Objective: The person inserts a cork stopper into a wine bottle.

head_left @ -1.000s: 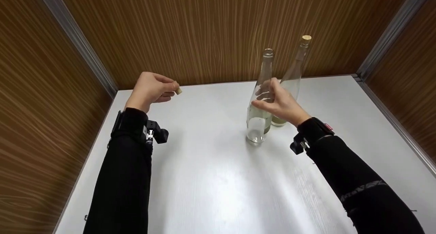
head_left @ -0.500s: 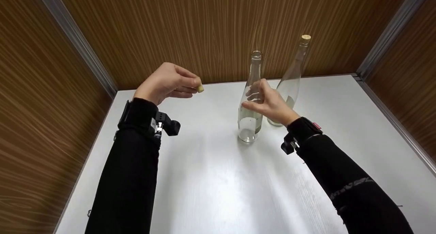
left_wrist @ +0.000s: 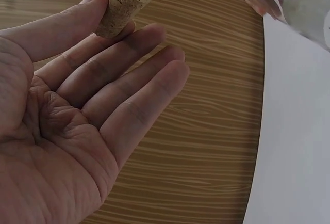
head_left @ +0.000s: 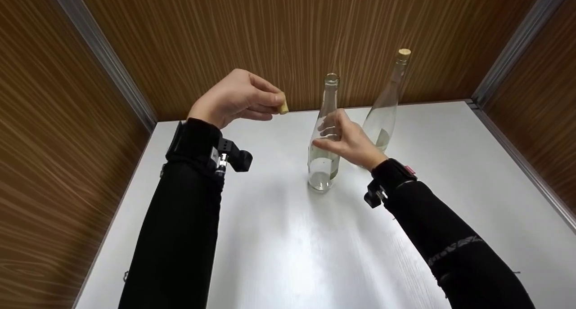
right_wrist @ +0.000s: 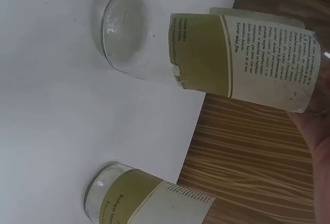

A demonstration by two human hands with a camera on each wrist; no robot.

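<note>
A cork [head_left: 283,107] is pinched by the left hand [head_left: 236,97] beside the open bottle [head_left: 325,138], gripped by the right hand [head_left: 346,138] mid-table toward the far edge; corking remains undone.

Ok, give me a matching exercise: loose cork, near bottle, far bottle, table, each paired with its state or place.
Things:
1. loose cork
2. near bottle
3. far bottle
4. table

States:
A. white, both bottles stand on it
B. corked, untouched
C. pinched in the left hand
D. open mouth, held by the right hand

Pairs: 1-C, 2-D, 3-B, 4-A
</note>
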